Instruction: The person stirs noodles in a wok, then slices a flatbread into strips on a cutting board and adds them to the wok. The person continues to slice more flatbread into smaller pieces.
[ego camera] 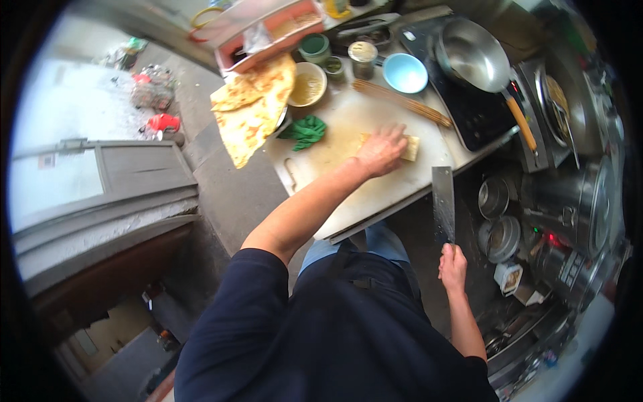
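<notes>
On the white cutting board (346,211), my left hand (384,151) lies over a folded piece of flatbread (412,148), fingers curled across its top. Both ends of the bread show past the hand; its middle is hidden. My right hand (452,269) grips the handle of a cleaver (443,201). The cleaver's broad blade points away from me, off the board's right front edge and apart from the bread. Larger browned flatbread sheets (256,105) rest at the board's far left. A crumpled green cloth (305,132) lies beside them.
Behind the board stand a bowl of yellowish liquid (307,86), a light blue bowl (405,73), jars (362,58) and a pink compartment box (271,30). A bundle of wooden sticks (402,102) borders it. At right, a steel pan (474,55) sits on a black cooktop (472,120).
</notes>
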Motion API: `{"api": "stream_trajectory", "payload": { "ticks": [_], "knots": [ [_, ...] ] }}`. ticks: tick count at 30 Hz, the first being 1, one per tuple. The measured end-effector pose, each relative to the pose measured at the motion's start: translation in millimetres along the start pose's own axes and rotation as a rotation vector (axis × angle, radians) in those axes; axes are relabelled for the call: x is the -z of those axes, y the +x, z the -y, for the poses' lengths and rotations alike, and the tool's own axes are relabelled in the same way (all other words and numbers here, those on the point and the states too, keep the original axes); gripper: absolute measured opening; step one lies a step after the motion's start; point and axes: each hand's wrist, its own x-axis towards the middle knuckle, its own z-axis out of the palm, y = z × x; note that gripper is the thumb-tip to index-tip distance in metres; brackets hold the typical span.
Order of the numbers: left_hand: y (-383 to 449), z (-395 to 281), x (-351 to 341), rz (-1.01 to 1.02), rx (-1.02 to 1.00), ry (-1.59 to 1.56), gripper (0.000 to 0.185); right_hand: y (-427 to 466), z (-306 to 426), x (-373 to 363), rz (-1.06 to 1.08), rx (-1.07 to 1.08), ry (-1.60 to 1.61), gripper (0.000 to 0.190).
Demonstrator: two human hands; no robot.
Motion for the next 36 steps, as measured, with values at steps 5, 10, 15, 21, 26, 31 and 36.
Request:
{"api": "stream_trajectory", "payload": {
  "ticks": [5, 10, 15, 21, 26, 31, 36],
  "knots": [
    [-54.5, 85.6, 80.5, -0.192, 0.275, -0.195, 0.030, 3.3, 4.0, 1.8, 0.013, 0.008, 0.020, 0.033],
    [-166.2, 225.9, 155.4, -0.125, 0.582, 0.401, 0.062, 4.5, 8.8, -3.0, 0.021, 0.000, 0.025, 0.033],
    [-170.8, 254.2, 185.7, 0.157, 0.569, 0.405, 0.062, 1.1, 18.9, -11.5, 0.025, 0.010, -0.006, 0.033],
    [-166.2, 253.3, 195.8, 0.137, 0.576, 0.255, 0.078, -14.9, 28.1, -28.2, -0.007, 0.004, -0.026, 0.033],
    [-170.9, 244.4, 201.8, -0.028, 0.607, 0.075, 0.077, -24.1, 25.4, -35.8, -0.030, -0.020, 0.034, 0.031],
    [-168.3, 215.4, 190.0, -0.257, 0.564, -0.077, 0.067, -27.8, 34.9, -42.4, -0.066, -0.075, 0.035, 0.031],
    [-99.7, 85.9, 132.6, -0.217, 0.160, -0.355, 0.069, -10.9, 32.7, -49.5, -0.051, -0.023, 0.088, 0.036]
  ]
}}
